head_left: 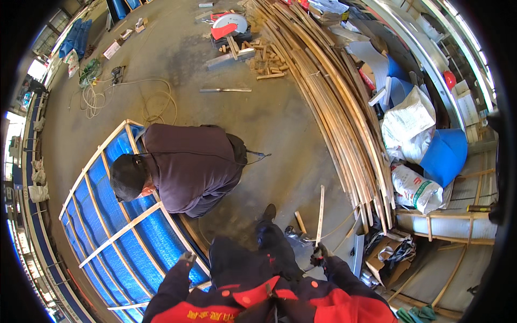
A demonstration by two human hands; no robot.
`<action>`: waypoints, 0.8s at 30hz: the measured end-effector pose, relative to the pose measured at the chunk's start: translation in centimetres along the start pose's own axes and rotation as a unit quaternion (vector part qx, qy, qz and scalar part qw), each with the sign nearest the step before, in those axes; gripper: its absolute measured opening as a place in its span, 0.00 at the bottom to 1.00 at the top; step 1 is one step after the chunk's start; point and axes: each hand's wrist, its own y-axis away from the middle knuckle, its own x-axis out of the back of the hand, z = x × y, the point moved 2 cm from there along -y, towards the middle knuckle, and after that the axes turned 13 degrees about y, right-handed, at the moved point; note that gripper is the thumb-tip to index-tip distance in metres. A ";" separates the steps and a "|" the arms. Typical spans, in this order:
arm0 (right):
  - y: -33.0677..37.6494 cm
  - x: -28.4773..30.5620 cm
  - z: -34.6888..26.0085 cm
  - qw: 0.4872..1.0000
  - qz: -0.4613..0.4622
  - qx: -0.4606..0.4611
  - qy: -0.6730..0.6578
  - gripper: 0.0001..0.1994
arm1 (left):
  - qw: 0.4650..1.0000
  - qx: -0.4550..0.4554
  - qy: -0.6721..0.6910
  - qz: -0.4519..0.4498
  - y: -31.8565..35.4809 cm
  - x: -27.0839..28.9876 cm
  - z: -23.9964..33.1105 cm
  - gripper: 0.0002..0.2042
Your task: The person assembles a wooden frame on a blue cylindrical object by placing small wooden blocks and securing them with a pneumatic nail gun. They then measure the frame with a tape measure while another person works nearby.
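My right hand [320,254], in a dark glove, is closed round the lower end of a thin wooden strip [322,215] that points away from me. Over the near edge of a wooden frame [121,231] is my left hand [188,258], in a greyish glove; its fingers are too small to make out, and I cannot tell whether it touches the wood. Blue sheeting [167,239] shows between the slats of this frame. Just left of the strip lie a short wood piece [300,222] and a dark tool [295,235] on the floor.
A co-worker [188,164] in dark clothes and a cap bends over the frame. Long timber strips [334,107] are stacked at the right, beside white sacks [412,121]. A cut-off saw [229,28] stands far off near wood offcuts [269,59]. A hose [161,102] loops across the floor.
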 end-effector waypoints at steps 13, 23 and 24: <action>6.7 -16.3 -36.5 0.933 -0.047 0.339 0.109 0.22 | 0.697 -0.101 0.588 -0.397 -9.5 -7.7 53.4 0.20; 3.0 -30.2 -61.4 0.724 0.036 0.422 0.544 0.44 | 0.825 -0.018 0.509 -0.244 -23.1 -13.9 77.2 0.16; 3.3 -29.5 -64.1 0.715 0.033 0.382 0.585 0.46 | 0.751 0.087 0.587 -0.290 -23.7 -13.8 78.8 0.14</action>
